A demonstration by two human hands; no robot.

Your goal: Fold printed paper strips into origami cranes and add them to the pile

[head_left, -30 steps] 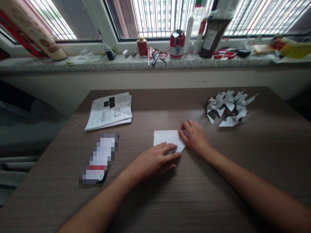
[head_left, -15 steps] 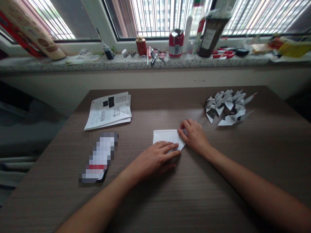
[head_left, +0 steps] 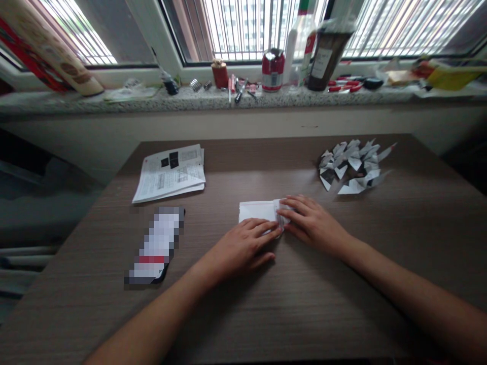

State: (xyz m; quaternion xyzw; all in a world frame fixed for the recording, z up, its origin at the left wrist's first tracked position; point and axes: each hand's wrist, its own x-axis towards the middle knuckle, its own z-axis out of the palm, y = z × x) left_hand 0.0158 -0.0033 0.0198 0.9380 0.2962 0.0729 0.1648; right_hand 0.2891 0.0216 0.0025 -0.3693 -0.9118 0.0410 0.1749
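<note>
A small sheet of white paper (head_left: 256,209) lies on the brown table (head_left: 228,314) in front of me, its right part folded over. My left hand (head_left: 246,244) rests flat on the paper's near edge, fingers pointing right and the thumb apart. On the folded right end lies my right hand (head_left: 310,221), its fingers stretched out over the fold and pointing left. The fingertips of both hands come close together at the near end of the fold. Both hands are open and press on the paper from above. Their fingers hide its near edge and part of the fold.
At the back left lies a stack of printed paper (head_left: 169,175), with a blurred-out phone (head_left: 155,243) nearer. A ring of folded paper pieces (head_left: 353,167) stands at the back right. The windowsill (head_left: 182,104) holds a red can (head_left: 273,70), a dark drink cup (head_left: 327,56) and small tools.
The paper's right end has been folded over to the left. My right hand has flattened from a curled grip at the corner to stretched fingers on the fold. The left hand stays in place.
</note>
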